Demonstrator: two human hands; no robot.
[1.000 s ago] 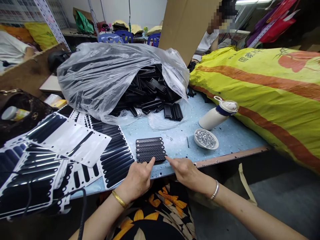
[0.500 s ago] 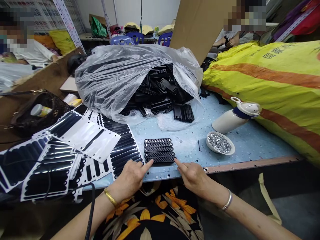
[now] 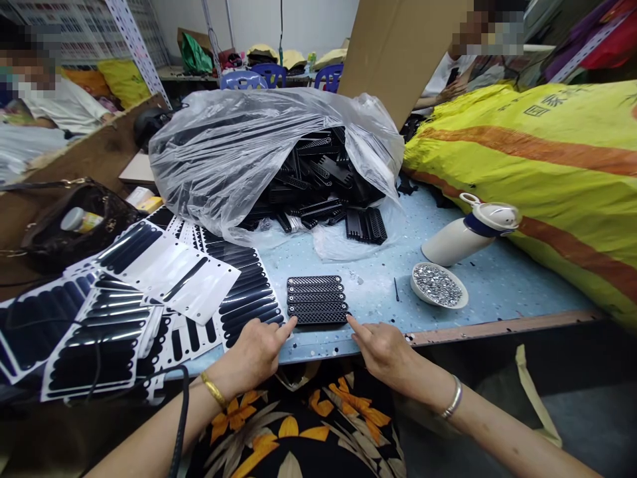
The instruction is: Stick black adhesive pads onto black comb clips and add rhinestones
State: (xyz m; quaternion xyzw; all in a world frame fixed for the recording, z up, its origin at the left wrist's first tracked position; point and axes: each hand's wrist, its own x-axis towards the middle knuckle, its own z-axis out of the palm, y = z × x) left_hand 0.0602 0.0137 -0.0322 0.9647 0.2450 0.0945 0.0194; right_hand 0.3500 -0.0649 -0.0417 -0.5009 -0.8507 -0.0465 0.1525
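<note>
Several black strips (image 3: 316,299) with a diamond-patterned surface and rounded ends lie stacked edge to edge on the blue table. Small silver pieces sit at their ends. My left hand (image 3: 259,352) has its index finger stretched out to the near-left end of the lowest strip, the other fingers curled and holding nothing. At the near-right end, the index finger of my right hand (image 3: 385,348) points to the corner, its other fingers bent under. A white bowl (image 3: 464,303) to the right holds many small silver metal pieces (image 3: 438,284). A thin dark stick (image 3: 397,289) lies between strips and bowl.
Behind the strips, a clear plastic bag (image 3: 213,153) spills black plastic pieces (image 3: 323,172). Sheets of black adhesive strips (image 3: 189,279) cover the left. A white bottle (image 3: 452,242) leans near a yellow sack (image 3: 537,146). A dark cable (image 3: 182,418) hangs by my left arm. Co-workers sit beyond.
My left hand has shifted slightly left and back, its fingertip moving from the lowest strip's face to its corner. My right hand and the strips stay in place.
</note>
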